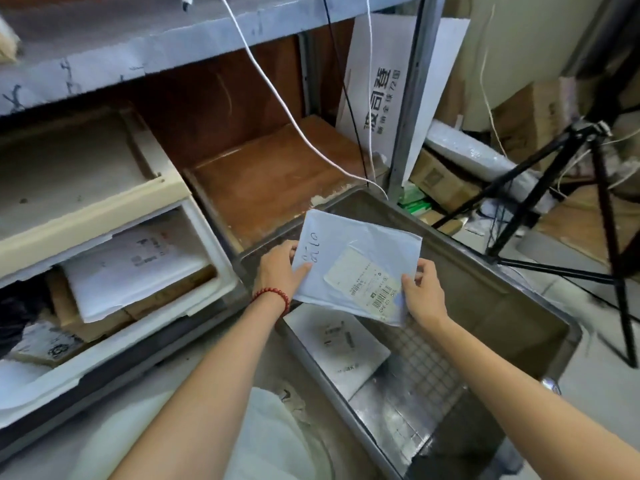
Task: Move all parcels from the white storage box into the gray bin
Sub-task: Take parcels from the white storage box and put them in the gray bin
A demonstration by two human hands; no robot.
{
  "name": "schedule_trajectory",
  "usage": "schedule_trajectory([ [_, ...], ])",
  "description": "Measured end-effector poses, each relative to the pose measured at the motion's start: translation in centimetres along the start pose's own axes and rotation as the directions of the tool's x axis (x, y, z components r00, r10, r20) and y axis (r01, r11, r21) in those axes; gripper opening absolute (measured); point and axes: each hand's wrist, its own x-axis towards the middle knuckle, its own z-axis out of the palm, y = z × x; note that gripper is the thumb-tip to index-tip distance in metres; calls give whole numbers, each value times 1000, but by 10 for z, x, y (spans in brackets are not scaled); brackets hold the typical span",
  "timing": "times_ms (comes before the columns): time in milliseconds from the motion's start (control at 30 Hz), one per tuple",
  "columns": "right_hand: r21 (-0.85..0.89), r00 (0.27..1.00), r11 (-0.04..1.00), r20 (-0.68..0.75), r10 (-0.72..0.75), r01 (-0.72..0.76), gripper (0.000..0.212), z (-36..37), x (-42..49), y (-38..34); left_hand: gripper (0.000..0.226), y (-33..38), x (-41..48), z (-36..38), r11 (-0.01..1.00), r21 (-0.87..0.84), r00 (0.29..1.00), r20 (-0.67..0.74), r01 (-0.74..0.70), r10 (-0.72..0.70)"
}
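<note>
A person holds a white plastic parcel [356,268] in both hands above the open gray bin [491,303], which stands on the floor at the right of the scene. The left hand [280,268], with a red bead bracelet [273,295] on its wrist, grips the parcel's left edge, thumb laid across the top face beside handwritten figures and the other fingers hidden beneath. The right hand [424,292] pinches the parcel's near right corner, its fingers curled round the edge next to a printed shipping label [363,282] with a barcode. The parcel is tilted and clear of the bin's floor. Below it, a second white parcel [337,344] lies flat on the bin's gridded bottom, against the left wall. To the left, the white storage box [212,252] sits under a gray shelf [104,53] and holds more items: a large white parcel [138,268] lying on a brown cardboard one [173,293], with a black bag [20,306] at the far left. A white cable [277,98] hangs from above towards the bin's far corner, and a black tripod [604,209] stands at right.
</note>
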Motion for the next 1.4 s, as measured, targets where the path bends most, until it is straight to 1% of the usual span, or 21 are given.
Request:
schedule_trajectory([
  [100, -24, 992, 992, 14, 127, -126, 39, -3, 8, 26, 36, 2, 17, 28, 995, 88, 993, 110, -49, 39],
  [233, 20, 949, 949, -31, 314, -314, 30, 3, 21, 64, 36, -9, 32, 63, 975, 177, 962, 258, -133, 85],
  [333, 112, 899, 900, -78, 430, -421, 24, 14, 30, 95, 45, -21, 42, 79, 962, 235, 943, 329, -137, 54],
  [400, 216, 853, 851, -115, 508, -478, 21, 23, 32, 114, 58, -25, 48, 86, 955, 264, 918, 395, -136, 21],
  [433, 263, 831, 826, -126, 542, -499, 22, 28, 33, 123, 64, -26, 51, 89, 958, 259, 908, 420, -126, 5],
  [467, 295, 810, 806, -143, 569, -514, 25, 32, 33, 132, 65, -26, 54, 91, 960, 254, 904, 428, -116, -4],
  [500, 316, 786, 785, -160, 597, -532, 26, 37, 33, 139, 61, -26, 55, 92, 955, 270, 908, 419, -123, -2],
  [567, 345, 747, 756, -193, 637, -556, 26, 47, 35, 150, 47, -27, 58, 92, 916, 364, 922, 386, -170, 18],
  [633, 350, 727, 745, -211, 654, -568, 34, 57, 39, 157, 35, -28, 59, 89, 879, 428, 927, 373, -212, 41],
  [667, 347, 716, 737, -215, 664, -579, 34, 62, 41, 159, 31, -30, 59, 89, 864, 447, 925, 377, -231, 52],
  [733, 320, 700, 731, -227, 677, -602, 23, 70, 49, 157, 28, -35, 57, 87, 824, 493, 914, 399, -279, 71],
  [767, 298, 704, 736, -227, 673, -608, 21, 72, 54, 155, 28, -38, 56, 87, 806, 513, 910, 409, -296, 74],
  [800, 285, 723, 750, -213, 657, -597, 23, 74, 59, 153, 28, -41, 54, 86, 793, 526, 909, 410, -307, 80],
  [833, 262, 757, 770, -172, 630, -582, 27, 75, 64, 148, 28, -44, 53, 86, 783, 537, 910, 406, -314, 87],
  [867, 215, 796, 799, -121, 592, -562, 36, 76, 67, 145, 28, -46, 52, 85, 774, 546, 910, 403, -322, 94],
  [933, -7, 870, 871, -29, 491, -492, 55, 72, 66, 138, 27, -47, 52, 83, 760, 561, 913, 394, -329, 104],
  [967, -120, 900, 893, -8, 436, -434, 59, 69, 63, 136, 27, -45, 53, 82, 755, 565, 914, 390, -332, 110],
  [1067, -332, 961, 912, 48, 273, -243, 56, 59, 51, 136, 24, -40, 51, 76, 750, 572, 923, 361, -332, 133],
  [1133, -439, 969, 885, 105, 223, -156, 54, 53, 46, 134, 21, -37, 50, 73, 764, 567, 934, 332, -308, 130],
  [1267, -541, 973, 841, 178, 145, -26, 52, 38, 32, 109, 22, -32, 33, 60, 773, 575, 954, 269, -267, 130],
  [1400, -622, 972, 766, 233, -17, 163, 50, 30, 21, 73, 24, -35, 10, 34, 749, 616, 967, 213, -244, 140],
])
